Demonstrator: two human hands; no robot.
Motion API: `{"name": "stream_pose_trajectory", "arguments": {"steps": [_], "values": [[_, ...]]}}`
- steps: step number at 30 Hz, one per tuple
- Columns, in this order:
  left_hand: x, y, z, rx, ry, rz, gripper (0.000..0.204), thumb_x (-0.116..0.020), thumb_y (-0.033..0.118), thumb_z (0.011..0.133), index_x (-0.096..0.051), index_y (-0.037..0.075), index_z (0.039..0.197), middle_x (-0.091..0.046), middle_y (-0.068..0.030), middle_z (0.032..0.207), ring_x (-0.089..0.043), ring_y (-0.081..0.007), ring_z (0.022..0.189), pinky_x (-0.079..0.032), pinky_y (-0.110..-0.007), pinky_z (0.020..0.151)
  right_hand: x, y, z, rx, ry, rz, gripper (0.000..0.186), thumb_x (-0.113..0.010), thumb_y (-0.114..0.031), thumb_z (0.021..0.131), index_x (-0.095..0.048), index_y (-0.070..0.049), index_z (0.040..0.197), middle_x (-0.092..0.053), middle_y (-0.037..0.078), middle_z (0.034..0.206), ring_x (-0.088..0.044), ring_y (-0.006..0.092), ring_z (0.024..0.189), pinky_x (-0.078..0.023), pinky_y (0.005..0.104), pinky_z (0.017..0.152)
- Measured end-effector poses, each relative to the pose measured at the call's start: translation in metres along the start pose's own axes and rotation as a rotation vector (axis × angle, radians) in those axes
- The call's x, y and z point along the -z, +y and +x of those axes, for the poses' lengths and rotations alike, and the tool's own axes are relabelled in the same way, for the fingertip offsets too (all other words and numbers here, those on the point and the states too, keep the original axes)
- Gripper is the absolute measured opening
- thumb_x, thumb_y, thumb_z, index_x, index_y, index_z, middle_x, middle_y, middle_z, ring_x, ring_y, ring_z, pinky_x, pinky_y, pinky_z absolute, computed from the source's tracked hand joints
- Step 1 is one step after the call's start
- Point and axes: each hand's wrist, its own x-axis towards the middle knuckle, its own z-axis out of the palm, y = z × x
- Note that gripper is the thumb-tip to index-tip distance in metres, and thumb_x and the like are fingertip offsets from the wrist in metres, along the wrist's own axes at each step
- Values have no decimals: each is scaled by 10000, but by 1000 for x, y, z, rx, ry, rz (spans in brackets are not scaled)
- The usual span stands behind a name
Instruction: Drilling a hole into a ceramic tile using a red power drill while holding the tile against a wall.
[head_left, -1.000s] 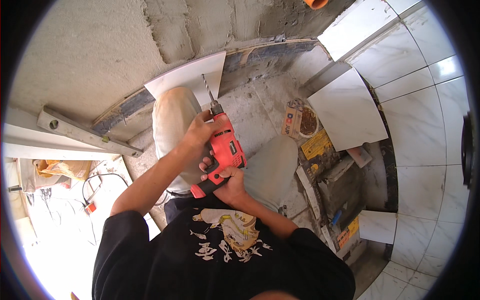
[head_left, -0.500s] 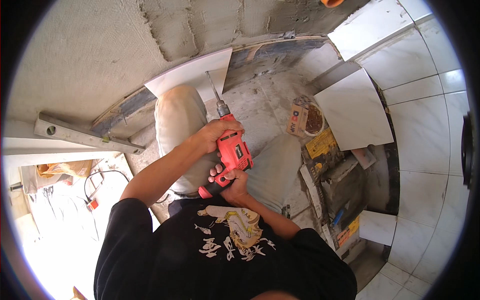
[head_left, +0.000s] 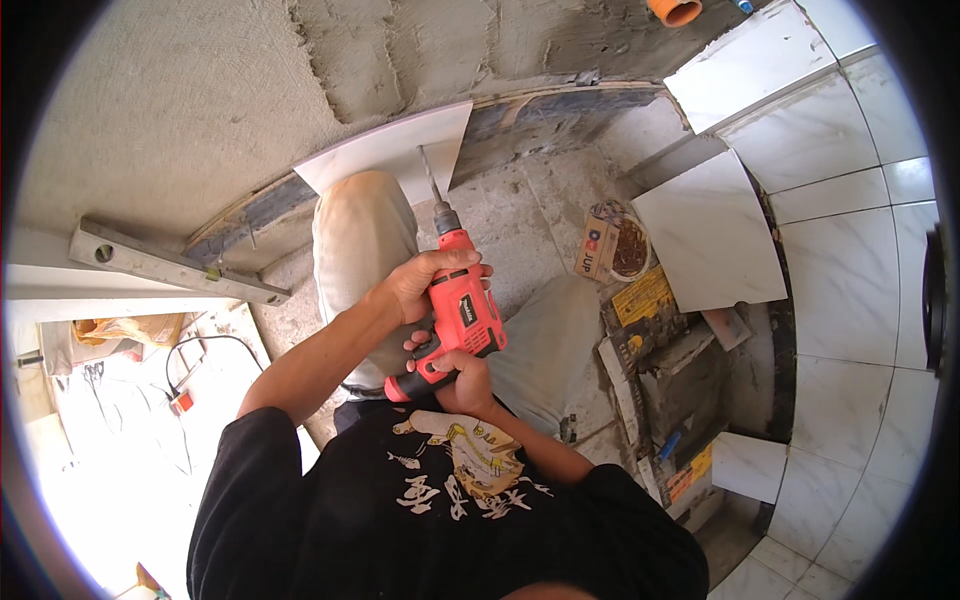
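At the foot of the rough wall (head_left: 200, 120), two hands grasp the red drill (head_left: 468, 312), its bit (head_left: 431, 176) pointed at the white tile (head_left: 405, 148).
The left hand (head_left: 425, 284) reaches further across the drill's front than a second ago, thumb over the top and fingertips showing at the far side, which probably steadies it better; the right hand (head_left: 466, 380) has its fingers wrapped around the handle (head_left: 412, 381), how tightly I cannot tell. Bit and tile keep nearly the same relation as earlier: the tip appears to meet the tile's face, just beyond the knee (head_left: 365, 205), though contact is uncertain. The view has shifted slightly, so more of the orange pipe (head_left: 677, 12) shows, with a blue object (head_left: 743, 5) near it.
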Motion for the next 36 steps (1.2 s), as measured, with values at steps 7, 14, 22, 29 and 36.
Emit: {"name": "stream_pose_trajectory", "arguments": {"steps": [7, 14, 22, 29, 36], "values": [[10, 2, 2, -9, -167, -78, 468, -791, 229, 764, -565, 24, 1119, -674, -165, 1092, -645, -285, 1065, -537, -453, 953, -20, 4, -6, 145, 108, -153, 409, -537, 22, 633, -535, -6, 1041, -603, 132, 862, -639, 300, 833, -570, 422, 717], [12, 2, 4, 9, -184, -122, 458, -784, 228, 767, -566, 30, 1118, -674, -170, 1102, -651, -292, 1074, -537, -458, 950, -24, 5, -5, 145, 128, -163, 343, -540, 11, 635, -529, -18, 977, -584, 113, 822, -612, 272, 793, -555, 408, 697], [3, 23, -5, 138, -141, -130, 365, -766, 166, 794, -594, 32, 1086, -684, -164, 1094, -659, -293, 1061, -535, -464, 962, -39, -2, -10, 60, 123, -67, 424, -534, 8, 670, -530, -20, 1092, -615, 124, 902, -634, 291, 901, -565, 444, 772], [14, 20, 3, 170, -193, -77, 327, -762, 148, 787, -609, 37, 1054, -693, -156, 1077, -668, -275, 1034, -550, -447, 948, -33, 4, -11, 45, 157, -169, 467, -522, 9, 669, -538, -3, 1135, -655, 163, 1028, -649, 313, 968, -579, 439, 797], [17, 17, 6, 93, -228, -58, 312, -739, 172, 809, -606, 44, 1061, -698, -156, 1077, -693, -281, 943, -577, -428, 882, -30, 8, -6, 67, 171, -127, 406, -518, -6, 640, -553, 0, 1045, -609, 130, 917, -632, 301, 905, -569, 420, 768]]}}
